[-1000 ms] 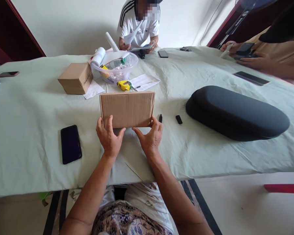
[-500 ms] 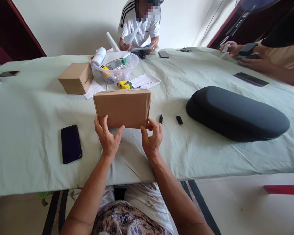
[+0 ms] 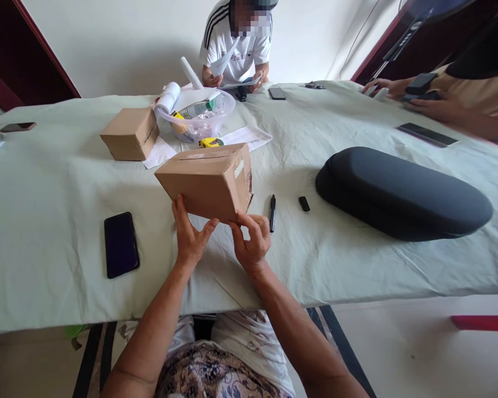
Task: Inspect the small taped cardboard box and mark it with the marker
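A brown cardboard box (image 3: 203, 182) is held in front of me over the table, turned at an angle so its top and right end show. My right hand (image 3: 252, 240) pinches its near lower right corner between thumb and fingers. At the lower left, my left hand (image 3: 192, 235) has its fingers against the box, partly hidden by it, while its thumb stands apart near the bottom edge. Just right of my right hand lies a black pen (image 3: 273, 213). Behind the box, a yellow tape measure (image 3: 211, 142) is partly covered.
A phone (image 3: 122, 244) lies left; a long black case (image 3: 402, 193) and small black object (image 3: 304, 203) lie right. Another cardboard box (image 3: 128, 132) stands beside a plastic basin (image 3: 228, 113). A person (image 3: 236, 50) opposite holds papers. Another person's hands (image 3: 423, 102) are at right.
The box has turned, bringing its right end and more of its top into view. My left hand has shifted right, and my right hand slightly left, so they are closer together.
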